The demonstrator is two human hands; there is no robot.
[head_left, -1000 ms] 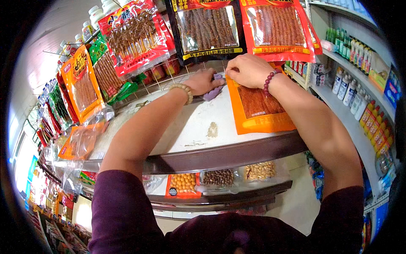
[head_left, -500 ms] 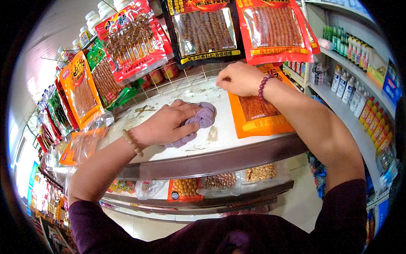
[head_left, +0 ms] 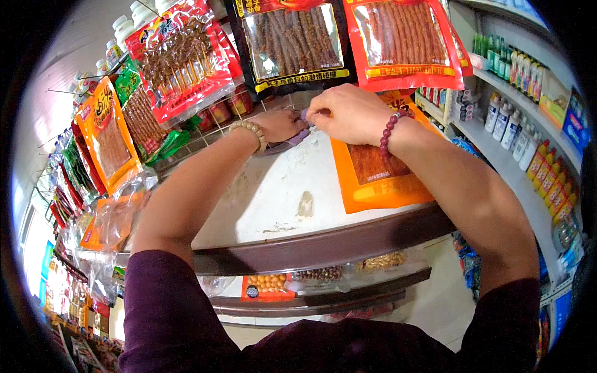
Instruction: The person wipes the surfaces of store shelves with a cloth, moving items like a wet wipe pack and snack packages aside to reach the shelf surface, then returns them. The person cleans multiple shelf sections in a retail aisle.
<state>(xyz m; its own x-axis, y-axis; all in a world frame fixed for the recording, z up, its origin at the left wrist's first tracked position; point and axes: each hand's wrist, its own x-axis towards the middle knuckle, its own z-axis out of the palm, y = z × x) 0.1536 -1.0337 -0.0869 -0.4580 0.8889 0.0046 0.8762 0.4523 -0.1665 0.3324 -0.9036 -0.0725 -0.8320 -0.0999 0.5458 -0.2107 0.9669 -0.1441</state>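
At the back of the white shelf top [head_left: 267, 208], my left hand [head_left: 281, 126] presses a crumpled purple cloth [head_left: 292, 143] against the surface, close to the wire grid. Its fingers are bent over the cloth, most of which lies beneath the hand. My right hand [head_left: 351, 115] is just right of it, fingers curled closed, over the upper left part of an orange packet of reddish-brown snacks [head_left: 379, 180]. What those fingers hold, if anything, is hidden. The packet lies at the right end of the shelf, reaching its front edge.
Above hang a black packet [head_left: 295, 40], a red stick-snack packet [head_left: 404, 37] and a red skewer packet [head_left: 183, 62]. More packets hang at left, including an orange one [head_left: 109, 137]. Bottles [head_left: 510, 121] line side shelves at right. Bagged snacks [head_left: 267, 286] sit on a lower shelf.
My left hand has slid the purple cloth away from me, from the shelf's middle to its back by the wire grid. My right hand stays near the orange packet, which appears slightly shifted.
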